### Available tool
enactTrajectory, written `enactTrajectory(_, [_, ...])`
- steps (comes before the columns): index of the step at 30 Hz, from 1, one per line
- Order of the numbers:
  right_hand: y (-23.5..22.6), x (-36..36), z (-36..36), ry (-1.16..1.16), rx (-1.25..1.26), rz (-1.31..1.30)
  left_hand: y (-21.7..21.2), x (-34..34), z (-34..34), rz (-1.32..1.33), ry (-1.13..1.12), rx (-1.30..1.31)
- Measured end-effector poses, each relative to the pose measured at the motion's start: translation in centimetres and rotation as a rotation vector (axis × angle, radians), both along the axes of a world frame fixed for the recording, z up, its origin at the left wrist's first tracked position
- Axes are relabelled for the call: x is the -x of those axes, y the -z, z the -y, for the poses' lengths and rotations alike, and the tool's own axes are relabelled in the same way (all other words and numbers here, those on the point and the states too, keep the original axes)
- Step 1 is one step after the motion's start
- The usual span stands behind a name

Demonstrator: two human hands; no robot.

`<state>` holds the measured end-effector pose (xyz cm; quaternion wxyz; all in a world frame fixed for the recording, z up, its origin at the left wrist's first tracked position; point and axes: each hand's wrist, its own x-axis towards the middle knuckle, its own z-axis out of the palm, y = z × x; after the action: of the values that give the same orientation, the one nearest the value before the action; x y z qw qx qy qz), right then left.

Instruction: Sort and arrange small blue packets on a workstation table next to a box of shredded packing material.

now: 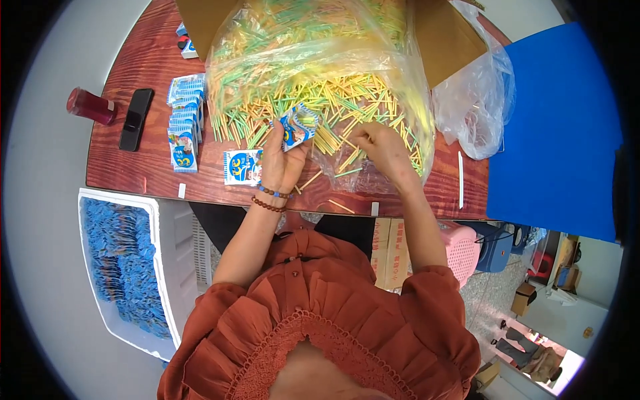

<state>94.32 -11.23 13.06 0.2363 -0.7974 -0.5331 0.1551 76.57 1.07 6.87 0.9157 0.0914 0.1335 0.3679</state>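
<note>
My left hand (281, 162) holds a small blue and white printed packet (297, 127) at the near edge of a large clear plastic bag (313, 60) full of yellow and green sticks (347, 100). My right hand (380, 148) rests on the sticks spilling from the bag's mouth, fingers closed around a few of them. Another small packet (241, 167) lies flat on the wooden table (140, 67) just left of my left hand. A row of the same packets (185, 123) is lined up further left.
A black phone (136, 119) and a red bottle (90, 107) lie at the table's left end. A white box of blue packets (123, 267) stands on the floor at lower left. A cardboard box (447, 37), an empty clear bag (477, 100) and a blue board (557, 127) are on the right.
</note>
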Motion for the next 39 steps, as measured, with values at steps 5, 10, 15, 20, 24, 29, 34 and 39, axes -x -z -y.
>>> enactTrajectory(5, [1.7,0.3,-0.8,-0.067,0.162,0.236,1.0,0.2,0.1,0.032,0.009,0.008])
enactTrajectory(10, [1.7,-0.3,-0.3,0.015,-0.041,-0.069,0.3,1.0,-0.1,-0.075,-0.035,-0.014])
enactTrajectory(15, [2.8,-0.5,-0.2,0.232,0.086,-0.075,0.2,0.9,0.2,-0.056,0.003,-0.011])
enactTrajectory(20, [2.9,0.0,-0.1,0.252,0.127,0.165,-0.6,0.8,0.6,-0.054,0.045,-0.028])
enactTrajectory(24, [2.9,-1.0,0.0,0.200,0.192,0.073,-1.1,0.6,0.9,-0.098,0.056,-0.006])
enactTrajectory(29, [-2.3,2.1,0.2,0.332,-0.294,-0.682,-0.9,0.5,1.3,-0.096,0.077,-0.032])
enactTrajectory(34, [-4.0,6.3,-1.6,0.248,-0.748,-0.809,-0.1,0.1,1.6,-0.076,0.094,-0.063])
enactTrajectory(39, [-2.1,6.4,-2.6,0.119,-0.710,-0.173,-1.1,0.3,2.1,-0.065,0.089,-0.080])
